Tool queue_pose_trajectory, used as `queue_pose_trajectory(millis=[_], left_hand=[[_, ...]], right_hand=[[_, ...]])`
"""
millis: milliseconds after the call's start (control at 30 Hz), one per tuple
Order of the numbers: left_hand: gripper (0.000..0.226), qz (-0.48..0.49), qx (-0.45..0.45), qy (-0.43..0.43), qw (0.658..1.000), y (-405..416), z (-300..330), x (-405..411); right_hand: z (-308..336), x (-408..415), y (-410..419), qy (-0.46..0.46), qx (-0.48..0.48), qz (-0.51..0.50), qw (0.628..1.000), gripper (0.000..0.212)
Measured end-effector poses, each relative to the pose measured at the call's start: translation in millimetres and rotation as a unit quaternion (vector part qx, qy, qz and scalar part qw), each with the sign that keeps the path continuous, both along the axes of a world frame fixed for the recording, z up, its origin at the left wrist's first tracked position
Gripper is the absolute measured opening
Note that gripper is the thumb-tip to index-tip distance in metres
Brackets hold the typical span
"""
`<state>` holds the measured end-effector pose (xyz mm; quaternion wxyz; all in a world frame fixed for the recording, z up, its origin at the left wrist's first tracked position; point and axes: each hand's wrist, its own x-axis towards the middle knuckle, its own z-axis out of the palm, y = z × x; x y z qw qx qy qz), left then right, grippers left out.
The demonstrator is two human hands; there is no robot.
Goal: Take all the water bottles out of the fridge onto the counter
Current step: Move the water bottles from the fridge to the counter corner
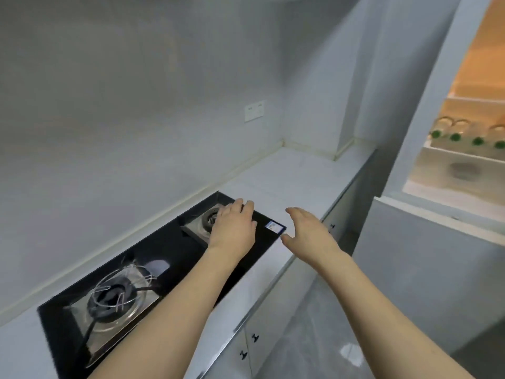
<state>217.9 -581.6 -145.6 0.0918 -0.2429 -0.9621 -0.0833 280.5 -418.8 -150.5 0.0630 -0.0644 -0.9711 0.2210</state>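
The fridge (434,86) stands open at the right, lit warm inside. Several clear water bottles with green caps (455,132) lie on their sides on a shelf, caps facing me. The white counter (295,176) runs from the left to the wall corner beside the fridge. My left hand (235,228) hovers palm down over the far burner of the hob, empty, fingers loosely together. My right hand (308,231) hangs over the counter's front edge, empty, with thumb and fingers spread. Both hands are well left of the fridge.
A black glass gas hob (246,266) with two burners is set into the counter on the left. A wall socket (254,110) sits above the counter. White cabinet doors with dark handles (255,337) run below. The fridge's lower door (426,266) is shut.
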Motion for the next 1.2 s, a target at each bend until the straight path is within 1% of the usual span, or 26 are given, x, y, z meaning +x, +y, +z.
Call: queue_pose_trajectory(millis=[133,200,367,500,600,767,900,1100,1200], left_hand=[[0.047,-0.06,-0.015,0.005,0.998,65,0,-10],[0.046,-0.096,-0.012,0.004,0.995,105,0,-15],[0.044,-0.16,-0.001,0.004,0.987,180,-4,-35],[0.041,-0.199,-0.001,-0.006,0.98,249,-14,-69],[0.041,-0.215,0.01,-0.022,0.976,301,-18,-102],[0.041,-0.25,0.03,-0.042,0.967,382,-16,-157],[0.045,-0.272,0.047,-0.075,0.958,436,-11,-188],[0.046,-0.333,0.069,-0.137,0.93,526,4,-198],[0.048,-0.354,0.083,-0.164,0.917,574,16,-194]], right_hand=[[1,14,56,0.006,-0.016,-0.061,0.998,0.065],[-2,18,91,0.006,-0.023,-0.1,0.995,0.064],[-11,12,154,-0.003,-0.038,-0.154,0.987,0.064],[-22,-11,210,-0.014,-0.059,-0.197,0.979,0.069],[-25,-36,255,-0.015,-0.069,-0.225,0.972,0.067],[-20,-80,331,-0.015,-0.06,-0.272,0.96,0.065],[-13,-102,382,-0.009,-0.055,-0.309,0.949,0.065],[8,-98,468,0.026,-0.065,-0.393,0.917,0.063],[19,-91,513,0.051,-0.073,-0.443,0.892,0.062]])
